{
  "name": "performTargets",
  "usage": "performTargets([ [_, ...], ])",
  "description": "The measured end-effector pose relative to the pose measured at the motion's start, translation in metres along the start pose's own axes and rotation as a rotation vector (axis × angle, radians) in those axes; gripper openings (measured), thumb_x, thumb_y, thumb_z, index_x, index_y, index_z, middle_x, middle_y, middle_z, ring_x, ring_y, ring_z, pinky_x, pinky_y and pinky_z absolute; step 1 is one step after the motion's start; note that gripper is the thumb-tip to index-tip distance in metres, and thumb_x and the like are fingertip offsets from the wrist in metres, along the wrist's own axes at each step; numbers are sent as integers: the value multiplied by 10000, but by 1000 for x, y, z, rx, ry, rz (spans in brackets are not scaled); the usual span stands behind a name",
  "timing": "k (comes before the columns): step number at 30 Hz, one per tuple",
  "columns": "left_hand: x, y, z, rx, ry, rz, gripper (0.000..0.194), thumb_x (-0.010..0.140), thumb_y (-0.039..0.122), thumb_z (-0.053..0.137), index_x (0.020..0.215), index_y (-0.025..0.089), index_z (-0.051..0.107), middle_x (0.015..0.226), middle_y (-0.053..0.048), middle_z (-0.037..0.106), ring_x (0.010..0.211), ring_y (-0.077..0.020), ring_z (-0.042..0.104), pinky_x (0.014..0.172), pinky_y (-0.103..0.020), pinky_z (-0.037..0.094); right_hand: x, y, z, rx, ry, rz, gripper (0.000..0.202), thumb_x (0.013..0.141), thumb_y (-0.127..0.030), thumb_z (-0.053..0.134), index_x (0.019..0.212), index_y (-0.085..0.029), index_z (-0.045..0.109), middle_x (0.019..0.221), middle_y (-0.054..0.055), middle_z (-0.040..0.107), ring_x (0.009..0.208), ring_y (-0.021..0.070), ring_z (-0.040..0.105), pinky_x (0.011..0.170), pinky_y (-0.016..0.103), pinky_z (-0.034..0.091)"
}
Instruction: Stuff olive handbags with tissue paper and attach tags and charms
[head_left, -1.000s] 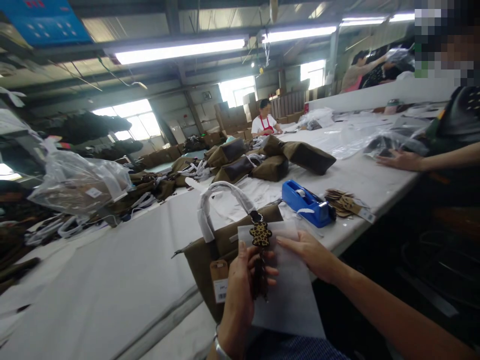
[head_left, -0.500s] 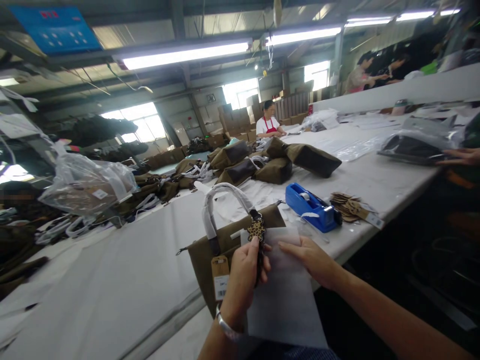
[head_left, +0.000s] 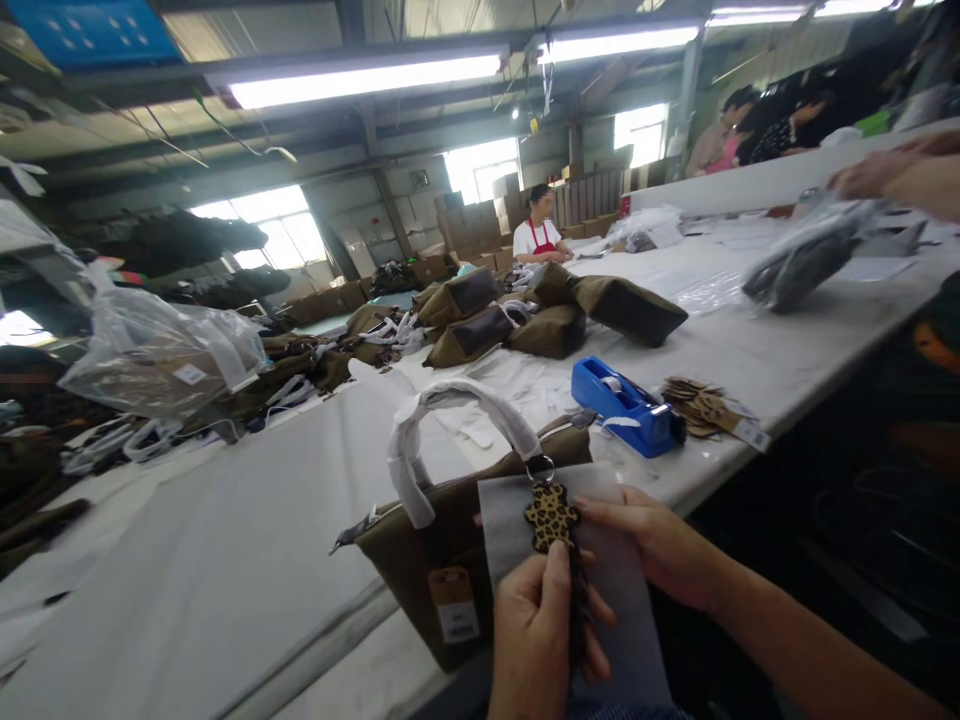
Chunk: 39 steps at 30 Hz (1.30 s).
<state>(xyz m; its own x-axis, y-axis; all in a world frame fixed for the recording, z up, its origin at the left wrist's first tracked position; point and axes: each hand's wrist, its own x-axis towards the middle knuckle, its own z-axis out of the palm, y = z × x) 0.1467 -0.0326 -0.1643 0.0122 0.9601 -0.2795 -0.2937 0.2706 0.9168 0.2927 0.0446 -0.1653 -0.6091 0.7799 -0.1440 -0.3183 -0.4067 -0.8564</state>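
Observation:
An olive handbag (head_left: 405,540) with a wrapped handle (head_left: 465,390) stands tilted on the white table, a brown tag (head_left: 454,605) hanging on its front. My left hand (head_left: 536,620) pinches a leopard-print charm (head_left: 551,515), which hangs from a ring at the handle's base. Behind the charm lies a translucent white sheet (head_left: 626,580) against the bag. The fingers of my right hand (head_left: 660,535) press on the sheet's upper right part, beside the charm.
A blue tape dispenser (head_left: 622,405) and a pile of brown tags (head_left: 705,405) lie behind my right hand. Olive bags (head_left: 630,308) are heaped further back. At the right, another person's hands hold a plastic-wrapped item (head_left: 802,260). A clear plastic bag (head_left: 161,350) is at the left.
The charm and my left hand have moved lower and to the right, and the sheet now shows behind the charm. The bag has turned. The other person's hands have lifted the wrapped item.

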Motion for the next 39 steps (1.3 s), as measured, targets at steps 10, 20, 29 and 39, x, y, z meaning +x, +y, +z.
performTargets([
  [10, 2, -30, 5, 165, 42, 78, 715, 798, 823, 557, 777, 128, 722, 614, -72, 699, 371, -121, 522, 418, -240, 397, -6, -13, 4, -257, 67, -7, 471, 866, -603, 701, 897, -137, 762, 816, 75, 739, 690, 183, 657, 607, 263, 510],
  [20, -30, -23, -36, 523, 348, 415, 527, 923, 672, 532, 948, 209, 781, 909, -83, 755, 883, -256, 679, 828, -295, 506, -12, -27, 7, -415, 18, -112, 420, 881, -467, 740, 1218, -216, 747, 1192, 79, 749, 1185, 295, 642, 1114, 457, 442],
  [29, -14, -9, -32, 5, 58, 94, 643, 826, 682, 675, 1127, 121, 760, 1140, -166, 763, 1145, -365, 673, 1045, -491, 495, -4, -29, -3, -422, -73, -77, 447, 866, -476, 752, 1240, -231, 737, 1201, 72, 750, 1185, 298, 649, 1095, 471, 467],
  [39, 11, 4, -4, 187, 101, 229, 364, 889, 435, 722, 1109, 152, 780, 1128, -96, 787, 1110, -315, 712, 998, -396, 539, 0, -31, -3, -650, 18, -199, 397, 891, -527, 695, 1122, -218, 791, 1114, 56, 772, 1096, 297, 676, 1034, 431, 497],
])
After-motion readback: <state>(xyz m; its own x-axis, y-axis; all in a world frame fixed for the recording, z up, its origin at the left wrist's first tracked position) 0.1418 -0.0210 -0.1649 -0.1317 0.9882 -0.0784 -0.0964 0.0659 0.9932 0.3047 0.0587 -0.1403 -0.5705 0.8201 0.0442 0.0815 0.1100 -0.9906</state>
